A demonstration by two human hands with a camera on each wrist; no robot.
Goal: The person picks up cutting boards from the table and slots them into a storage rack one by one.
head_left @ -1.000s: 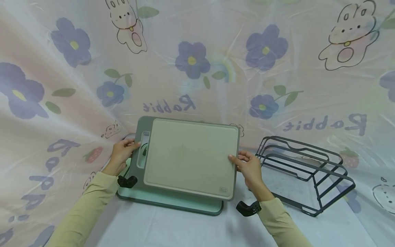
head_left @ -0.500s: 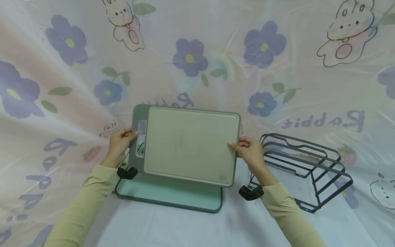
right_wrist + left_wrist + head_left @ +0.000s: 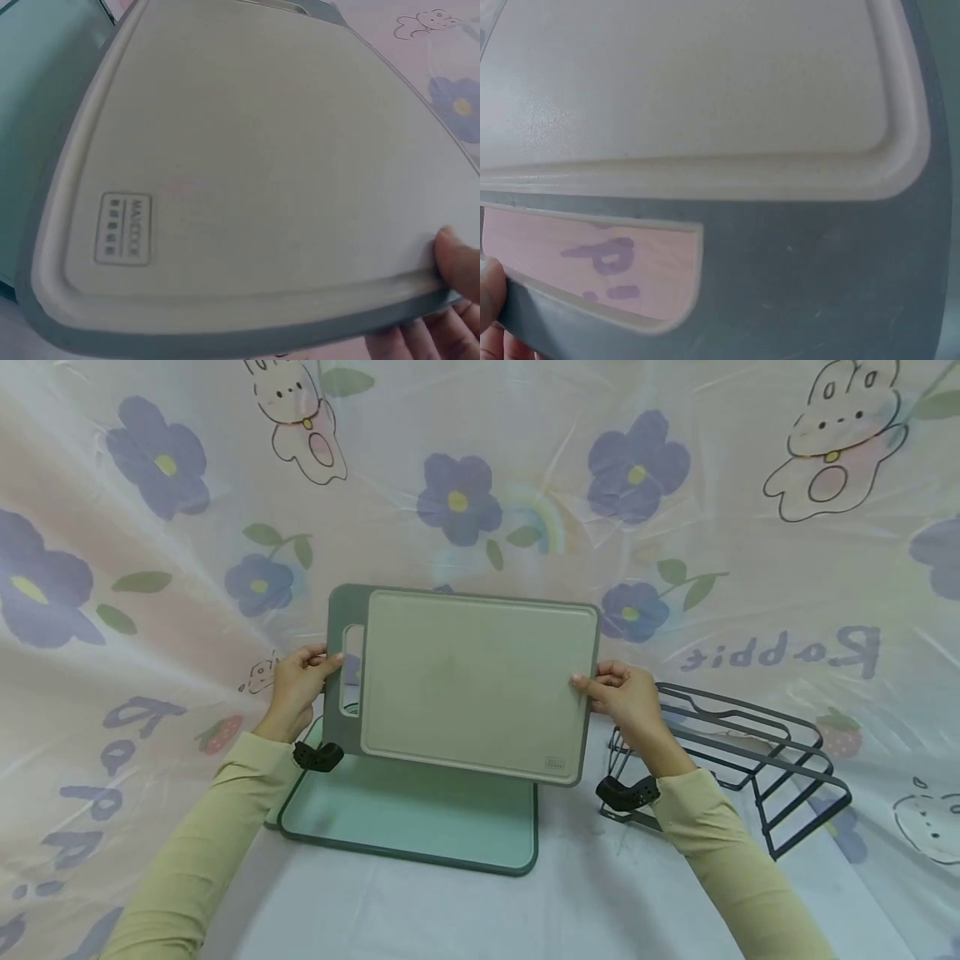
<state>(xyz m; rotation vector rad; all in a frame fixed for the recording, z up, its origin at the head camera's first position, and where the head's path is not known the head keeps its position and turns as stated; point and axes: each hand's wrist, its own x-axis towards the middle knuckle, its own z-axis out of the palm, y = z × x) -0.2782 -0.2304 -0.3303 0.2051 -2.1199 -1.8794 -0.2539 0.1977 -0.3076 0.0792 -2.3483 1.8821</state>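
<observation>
Left hand (image 3: 295, 687) and right hand (image 3: 628, 703) grip a cutting board (image 3: 476, 683) lengthwise between them, the right nearer a dark rack (image 3: 762, 810).

The head view looks forward and down from the near side, far enough back to include the left hand (image 3: 296, 687), right hand (image 3: 628, 703), table (image 3: 420, 918) and rabbit-print curtain (image 3: 540, 435) beyond. The left wrist view faces right, close on the cutting board's (image 3: 480, 685) handle end (image 3: 802, 277); the right wrist view, also close, faces left past the stamped logo (image 3: 124, 229). All share the pale board face.
</observation>
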